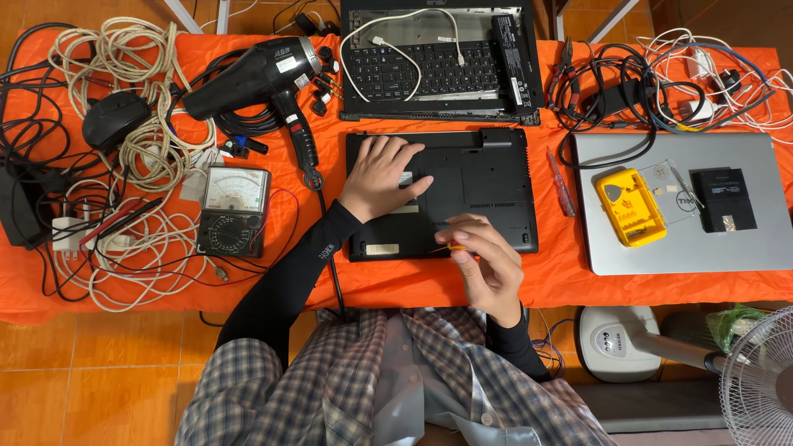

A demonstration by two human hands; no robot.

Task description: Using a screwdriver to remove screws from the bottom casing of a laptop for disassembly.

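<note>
I look straight down from my head camera at an orange-covered table (413, 285). A black laptop (462, 186) lies upside down in front of me, its underside facing up, square to my body.

My left hand (382, 175) rests flat on the laptop's upper left part, fingers spread and gripping nothing; it seems placed there to pin the machine down so it cannot slide. My right hand (487, 264) hovers at the near edge of the laptop, fingers pinched together around a thin orange-handled screwdriver (446, 245), its tip pointing left over the lower part of the base. The pinch looks light, as suits turning a small tool.

Behind the laptop sits a second opened laptop (438, 62) with its keyboard bare and a white cable (396, 49) draped over it. To the left lie a black hair dryer (256, 74), a dial meter (234, 211), a black mouse (114, 120) and heaps of tangled white and black cords (140, 157). To the right, a red-handled screwdriver (559, 183) lies just beside the laptop, then a closed silver laptop (686, 239) carrying a yellow bit case (631, 206) and a small black box (724, 199). Pliers (567, 70) and more cables sit at the far right. A white fan (756, 384) stands on the floor.

Nothing lies on the laptop's base itself; the clutter stays off to the sides.
</note>
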